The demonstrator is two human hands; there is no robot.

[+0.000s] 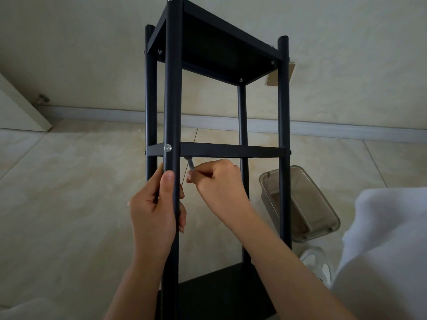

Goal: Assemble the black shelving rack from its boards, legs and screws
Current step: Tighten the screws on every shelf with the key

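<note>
The black shelving rack (215,148) stands on the floor with four legs and three boards joined. My left hand (154,209) grips the nearest leg (172,100) just below the middle board, thumb on its front. A silver screw head (167,148) shows on that leg at the middle board's level. My right hand (217,181) pinches a small grey hex key (190,163) whose tip points up under the middle board's front edge, beside the near leg. The top board (215,49) shows screws at its corners. The bottom board (221,294) lies low between my forearms.
A clear plastic box (307,204) lies on the tiled floor behind the right front leg. A white shoe (316,262) is near it. A white cloth-covered shape (381,250) fills the lower right. The wall and baseboard (92,112) run behind the rack; a door edge (20,107) is at left.
</note>
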